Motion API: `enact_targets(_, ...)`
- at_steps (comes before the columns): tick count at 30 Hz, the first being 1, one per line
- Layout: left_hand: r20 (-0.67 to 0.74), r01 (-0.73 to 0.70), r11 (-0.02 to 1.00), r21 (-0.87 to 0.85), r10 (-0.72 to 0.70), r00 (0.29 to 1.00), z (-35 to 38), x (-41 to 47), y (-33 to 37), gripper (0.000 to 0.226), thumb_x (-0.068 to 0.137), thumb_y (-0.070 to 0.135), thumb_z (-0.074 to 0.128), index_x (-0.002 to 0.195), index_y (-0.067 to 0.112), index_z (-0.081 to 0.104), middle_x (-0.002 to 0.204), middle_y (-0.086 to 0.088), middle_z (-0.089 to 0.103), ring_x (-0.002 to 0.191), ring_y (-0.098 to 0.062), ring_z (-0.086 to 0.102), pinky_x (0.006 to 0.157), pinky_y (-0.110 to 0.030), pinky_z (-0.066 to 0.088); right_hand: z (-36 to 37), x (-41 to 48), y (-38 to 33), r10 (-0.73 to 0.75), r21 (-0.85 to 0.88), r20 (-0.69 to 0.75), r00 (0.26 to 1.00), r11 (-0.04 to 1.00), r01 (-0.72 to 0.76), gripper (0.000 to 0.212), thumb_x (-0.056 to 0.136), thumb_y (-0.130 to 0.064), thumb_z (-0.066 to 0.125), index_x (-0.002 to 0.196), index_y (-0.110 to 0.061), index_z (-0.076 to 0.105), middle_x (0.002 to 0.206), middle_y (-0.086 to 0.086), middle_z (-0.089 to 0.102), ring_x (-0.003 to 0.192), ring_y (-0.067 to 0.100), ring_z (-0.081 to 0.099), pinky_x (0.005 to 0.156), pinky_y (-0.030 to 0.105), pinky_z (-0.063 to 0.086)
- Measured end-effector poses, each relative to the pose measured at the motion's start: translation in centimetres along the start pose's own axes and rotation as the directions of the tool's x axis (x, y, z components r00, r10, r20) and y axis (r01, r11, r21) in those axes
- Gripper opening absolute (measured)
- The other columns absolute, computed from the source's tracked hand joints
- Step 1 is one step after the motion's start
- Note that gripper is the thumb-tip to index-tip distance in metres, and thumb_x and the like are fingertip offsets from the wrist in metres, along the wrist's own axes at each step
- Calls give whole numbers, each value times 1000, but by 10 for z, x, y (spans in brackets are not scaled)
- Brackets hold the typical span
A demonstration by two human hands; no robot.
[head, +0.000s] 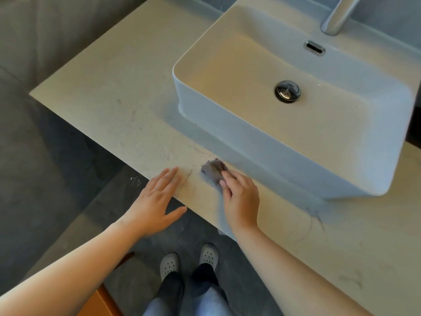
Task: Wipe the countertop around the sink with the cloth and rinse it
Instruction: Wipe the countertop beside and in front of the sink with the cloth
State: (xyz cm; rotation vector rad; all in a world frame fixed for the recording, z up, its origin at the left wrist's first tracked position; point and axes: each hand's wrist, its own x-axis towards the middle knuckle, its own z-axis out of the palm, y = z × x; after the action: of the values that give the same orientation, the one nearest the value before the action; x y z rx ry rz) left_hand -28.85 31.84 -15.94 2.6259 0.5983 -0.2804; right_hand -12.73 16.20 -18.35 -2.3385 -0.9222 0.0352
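Note:
A small grey cloth [211, 169] lies bunched on the pale marbled countertop [109, 92], just in front of the white vessel sink [268, 153]. My right hand [241, 202] presses down on the cloth's near end, fingers curled over it. My left hand [157, 199] lies flat and spread at the counter's front edge, a little left of the cloth, holding nothing. The sink's basin has a chrome drain plug [287, 91] and an overflow slot [314, 48]. A chrome faucet spout [337, 17] hangs over the basin's far side.
Dark hairs or streaks [315, 218] mark the counter right of my right arm. The counter's front edge drops to a dark tiled floor [57, 179], where my feet in grey clogs [189, 261] stand. An orange object [100, 302] sits low at left.

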Motion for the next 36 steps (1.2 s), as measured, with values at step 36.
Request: enact_targets(36, -54, 223, 966, 128, -218, 974, -19, 9, -52, 86, 87, 66, 33, 152, 18, 5, 160, -1, -6, 146, -20, -8, 119, -46, 6, 30, 76, -16, 36, -29, 10, 999, 999, -36, 29, 87, -12, 58, 114, -9, 68, 116, 7, 68, 106, 28, 61, 88, 40, 50)
